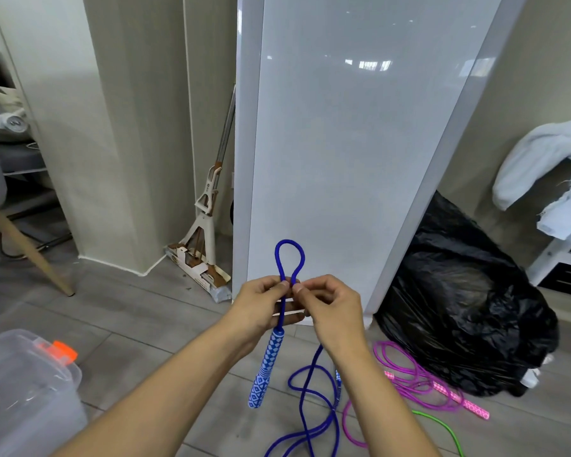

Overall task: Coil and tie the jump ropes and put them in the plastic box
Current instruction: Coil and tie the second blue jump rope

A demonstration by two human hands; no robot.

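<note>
Both my hands are raised in front of me, holding a blue jump rope (289, 258). My left hand (264, 303) and my right hand (330, 308) each pinch one side of a small upright loop at its base. A blue-and-white patterned handle (266, 367) hangs down below my left hand. The rest of the blue cord (310, 420) trails to the floor in loose curves, with the second handle partly hidden behind my right forearm. A clear plastic box (23, 394) with an orange latch stands on the floor at the lower left.
A pink jump rope (409, 380) and the end of a green rope (442, 430) lie on the floor at the right. A black bin bag (465, 308) sits behind them. A white panel (343, 143) leans ahead, a mop (205, 212) stands left of it, and a chair leg (30, 255) is at far left.
</note>
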